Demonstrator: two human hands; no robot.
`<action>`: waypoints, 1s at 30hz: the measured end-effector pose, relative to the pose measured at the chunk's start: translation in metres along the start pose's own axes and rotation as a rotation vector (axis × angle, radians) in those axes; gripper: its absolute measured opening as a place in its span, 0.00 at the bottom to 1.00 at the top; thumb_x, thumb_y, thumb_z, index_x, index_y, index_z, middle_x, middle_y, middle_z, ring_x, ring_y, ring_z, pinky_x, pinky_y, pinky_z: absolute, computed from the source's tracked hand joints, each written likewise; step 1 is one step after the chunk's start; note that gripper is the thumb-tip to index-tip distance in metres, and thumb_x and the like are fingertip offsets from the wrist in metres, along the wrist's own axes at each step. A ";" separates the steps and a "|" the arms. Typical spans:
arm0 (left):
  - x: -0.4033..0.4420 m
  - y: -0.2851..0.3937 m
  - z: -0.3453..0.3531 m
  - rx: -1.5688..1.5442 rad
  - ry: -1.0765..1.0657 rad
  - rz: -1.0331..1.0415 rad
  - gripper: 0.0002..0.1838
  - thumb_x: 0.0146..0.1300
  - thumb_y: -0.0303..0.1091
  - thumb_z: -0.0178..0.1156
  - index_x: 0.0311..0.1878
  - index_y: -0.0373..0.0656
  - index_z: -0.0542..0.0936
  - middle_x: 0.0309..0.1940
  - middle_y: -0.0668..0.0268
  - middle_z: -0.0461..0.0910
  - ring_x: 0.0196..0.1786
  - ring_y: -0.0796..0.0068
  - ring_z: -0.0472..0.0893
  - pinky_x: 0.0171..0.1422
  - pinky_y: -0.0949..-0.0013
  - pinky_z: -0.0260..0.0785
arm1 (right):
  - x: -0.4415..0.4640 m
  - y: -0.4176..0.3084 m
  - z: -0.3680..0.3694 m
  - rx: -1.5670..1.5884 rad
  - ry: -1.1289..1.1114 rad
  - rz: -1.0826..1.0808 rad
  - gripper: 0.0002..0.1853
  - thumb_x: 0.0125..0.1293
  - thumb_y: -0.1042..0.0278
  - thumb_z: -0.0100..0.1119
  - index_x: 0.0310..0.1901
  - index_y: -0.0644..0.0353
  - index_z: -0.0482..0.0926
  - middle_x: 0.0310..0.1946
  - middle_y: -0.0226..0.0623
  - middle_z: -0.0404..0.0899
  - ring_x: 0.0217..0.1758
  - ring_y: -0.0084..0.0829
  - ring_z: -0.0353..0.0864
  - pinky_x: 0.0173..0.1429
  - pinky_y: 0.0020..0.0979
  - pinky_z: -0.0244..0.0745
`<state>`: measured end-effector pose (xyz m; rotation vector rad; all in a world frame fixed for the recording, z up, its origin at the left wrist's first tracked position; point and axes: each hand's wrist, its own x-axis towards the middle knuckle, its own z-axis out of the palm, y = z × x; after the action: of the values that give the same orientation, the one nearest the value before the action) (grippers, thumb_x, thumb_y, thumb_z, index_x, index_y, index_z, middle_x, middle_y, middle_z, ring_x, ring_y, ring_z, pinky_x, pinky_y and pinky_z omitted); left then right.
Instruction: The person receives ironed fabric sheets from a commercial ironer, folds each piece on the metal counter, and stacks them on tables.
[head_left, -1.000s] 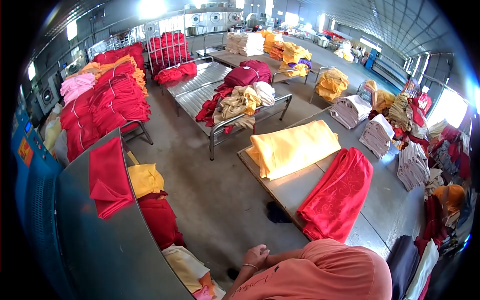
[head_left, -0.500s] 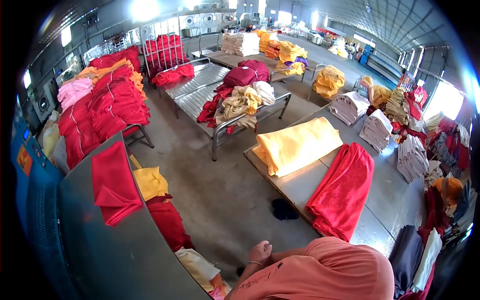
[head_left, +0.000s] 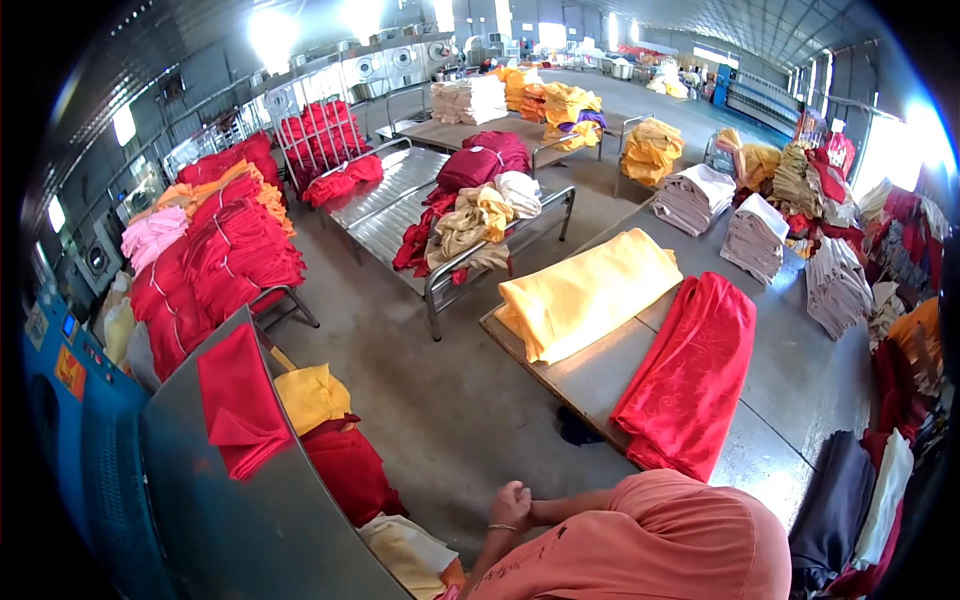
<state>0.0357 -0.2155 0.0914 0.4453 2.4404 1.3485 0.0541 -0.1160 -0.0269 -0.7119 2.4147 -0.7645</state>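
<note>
We saw a steel trolley with a maroon bundle, tan cloth and white cloth heaped at its near end. Left of it, we noticed tied red bundles near a pink stack. Further back stood round-doored machines; rightward, a yellow bundle sat near pale folded cloths.

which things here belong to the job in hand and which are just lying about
Likely the job's, as nearest the hands, which seem to hold nothing:
red cloth on the table
yellow cloth beside the red
cream cloth by the counter

Likely just lying about:
pink stack
maroon bundle
white pile farther back
</note>
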 end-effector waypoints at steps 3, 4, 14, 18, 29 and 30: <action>0.012 0.000 0.008 0.261 -0.041 0.032 0.17 0.54 0.43 0.56 0.40 0.40 0.78 0.34 0.50 0.78 0.40 0.51 0.77 0.46 0.58 0.70 | -0.010 0.007 -0.007 0.015 0.024 -0.030 0.15 0.58 0.59 0.51 0.44 0.54 0.76 0.38 0.43 0.78 0.40 0.44 0.77 0.44 0.41 0.72; 0.016 0.003 0.017 0.262 -0.095 0.076 0.16 0.54 0.42 0.56 0.41 0.42 0.79 0.36 0.50 0.78 0.41 0.51 0.77 0.47 0.58 0.70 | -0.016 0.011 -0.010 0.011 0.036 -0.036 0.15 0.58 0.59 0.51 0.44 0.54 0.76 0.38 0.43 0.78 0.40 0.44 0.77 0.44 0.41 0.72; 0.022 0.104 0.107 -0.130 -0.152 0.103 0.12 0.56 0.37 0.57 0.40 0.41 0.79 0.33 0.57 0.80 0.38 0.68 0.80 0.43 0.67 0.71 | -0.090 0.076 -0.013 0.030 0.230 -0.093 0.15 0.58 0.59 0.51 0.44 0.54 0.76 0.38 0.43 0.79 0.40 0.45 0.77 0.44 0.41 0.72; 0.010 0.075 0.118 0.248 0.059 0.055 0.13 0.54 0.38 0.58 0.39 0.41 0.79 0.31 0.56 0.78 0.34 0.60 0.79 0.41 0.64 0.71 | -0.102 0.074 -0.004 0.073 0.288 -0.137 0.15 0.58 0.59 0.51 0.44 0.54 0.76 0.38 0.43 0.79 0.40 0.45 0.77 0.44 0.41 0.72; -0.047 0.083 0.147 -0.061 0.179 -0.172 0.13 0.57 0.41 0.52 0.38 0.45 0.78 0.40 0.57 0.78 0.44 0.56 0.77 0.49 0.59 0.69 | -0.139 0.062 0.013 0.030 -0.154 -0.244 0.14 0.58 0.60 0.51 0.42 0.54 0.77 0.37 0.44 0.79 0.38 0.46 0.78 0.43 0.42 0.72; -0.051 0.084 0.141 0.018 0.284 -0.234 0.12 0.56 0.41 0.52 0.37 0.44 0.78 0.40 0.56 0.78 0.44 0.56 0.77 0.49 0.58 0.68 | -0.145 0.066 0.012 0.010 -0.182 -0.233 0.13 0.58 0.60 0.51 0.42 0.54 0.77 0.37 0.44 0.79 0.38 0.46 0.78 0.43 0.42 0.72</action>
<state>0.1502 -0.0878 0.0983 -0.0338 2.6291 1.3674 0.1459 0.0143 -0.0337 -1.0261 2.1873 -0.7654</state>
